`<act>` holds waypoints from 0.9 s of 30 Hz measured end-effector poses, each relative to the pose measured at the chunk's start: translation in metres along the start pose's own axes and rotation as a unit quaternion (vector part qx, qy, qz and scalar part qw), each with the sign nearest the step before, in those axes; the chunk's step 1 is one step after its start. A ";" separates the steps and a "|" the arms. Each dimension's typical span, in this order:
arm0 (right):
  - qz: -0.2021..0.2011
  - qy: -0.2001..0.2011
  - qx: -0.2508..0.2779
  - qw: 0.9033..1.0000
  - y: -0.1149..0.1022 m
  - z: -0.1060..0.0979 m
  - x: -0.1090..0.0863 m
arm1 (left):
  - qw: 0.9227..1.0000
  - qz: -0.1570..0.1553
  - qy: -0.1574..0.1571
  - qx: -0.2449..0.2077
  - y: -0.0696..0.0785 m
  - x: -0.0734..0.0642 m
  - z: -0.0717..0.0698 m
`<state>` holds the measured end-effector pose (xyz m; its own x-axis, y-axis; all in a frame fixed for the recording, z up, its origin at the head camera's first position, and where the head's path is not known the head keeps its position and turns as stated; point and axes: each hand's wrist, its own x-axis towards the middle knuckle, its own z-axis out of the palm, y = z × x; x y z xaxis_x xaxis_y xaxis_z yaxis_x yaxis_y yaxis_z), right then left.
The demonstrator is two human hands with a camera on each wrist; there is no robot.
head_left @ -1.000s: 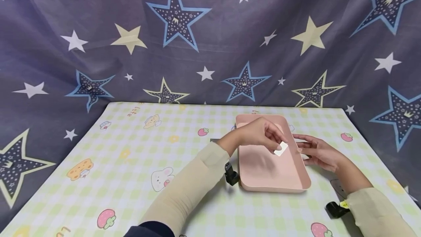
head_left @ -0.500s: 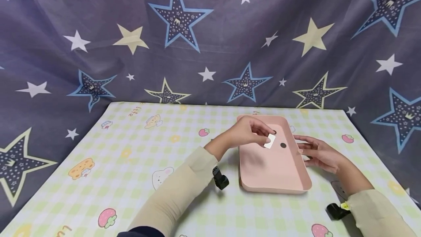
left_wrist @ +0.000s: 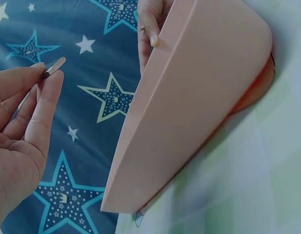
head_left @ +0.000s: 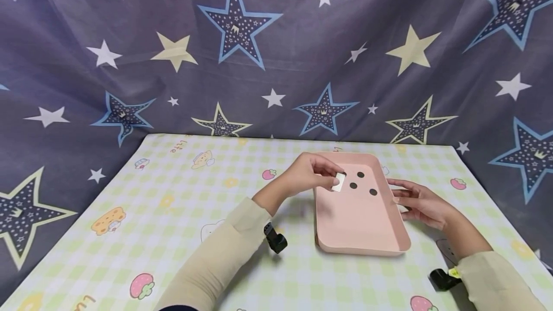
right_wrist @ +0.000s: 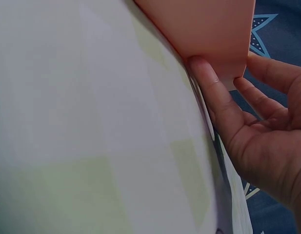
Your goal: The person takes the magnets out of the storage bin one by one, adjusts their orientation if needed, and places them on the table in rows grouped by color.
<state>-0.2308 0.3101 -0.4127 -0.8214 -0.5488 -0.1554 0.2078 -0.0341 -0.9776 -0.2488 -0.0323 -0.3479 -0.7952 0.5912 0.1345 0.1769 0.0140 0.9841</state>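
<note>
A pink rectangular tray (head_left: 358, 224) lies on the right half of the table. Several small dark round spots (head_left: 373, 192) show on its floor toward the far end. Above the tray's left rim, my left hand (head_left: 308, 174) pinches a small flat white rectangular piece (head_left: 339, 182) between thumb and fingertips. Seen edge-on in the left wrist view, this flat piece (left_wrist: 56, 65) is thin and shiny. At the tray's right wall is my right hand (head_left: 421, 203), its loosely extended fingers (right_wrist: 206, 70) touching the wall from outside.
A checked tablecloth (head_left: 181, 234) with printed cartoons covers the table. Under the tray's near left end, a rounded brown thing (left_wrist: 255, 92) peeks out. A star-patterned curtain (head_left: 259, 80) stands behind the table. Black wrist cameras (head_left: 275, 239) stick out below both forearms.
My left hand has moved left across the tray, carrying the white piece. Several dark spots on the tray floor have come into sight. The right hand stays at the tray's wall.
</note>
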 end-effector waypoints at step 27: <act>0.002 0.004 0.002 1.000 0.000 0.000 -0.001 | 0.999 -0.003 0.048 -0.013 -0.010 -0.034 -0.035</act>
<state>-0.2301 0.3101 -0.4125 -0.8244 -0.5429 -0.1601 0.2129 -0.0354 -0.9764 -0.2439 -0.0807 -0.3583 -0.8481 0.5118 0.1373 0.1573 -0.0042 0.9875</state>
